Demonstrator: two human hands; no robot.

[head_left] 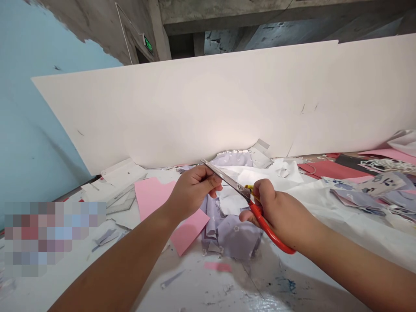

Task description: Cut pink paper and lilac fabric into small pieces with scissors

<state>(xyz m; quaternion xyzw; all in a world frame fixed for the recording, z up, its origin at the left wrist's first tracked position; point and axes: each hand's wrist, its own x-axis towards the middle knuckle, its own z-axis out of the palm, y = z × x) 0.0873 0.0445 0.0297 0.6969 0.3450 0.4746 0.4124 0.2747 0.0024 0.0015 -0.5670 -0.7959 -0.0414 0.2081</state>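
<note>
My right hand (273, 208) grips scissors (268, 229) with red handles and a bit of yellow by the thumb. Their metal blades look nearly closed and point up and to the left, crossing close by the fingertips of my left hand (195, 190). That hand is closed in a pinch beside the blades; what it holds, if anything, is hidden. Just below and between both hands lies lavender fabric (238, 236) with small white flowers, folded and crumpled. A pink sheet of paper (151, 195) sits partly under my left hand and forearm.
A large white board (208, 108) stands across the back of the white table (201, 294). White cloth (312, 203), red sheets (334, 171), patterned fabric pieces (360, 201) and white cord (388, 164) lie at right. Paper scraps (121, 173) are at left, near the blue wall (42, 117).
</note>
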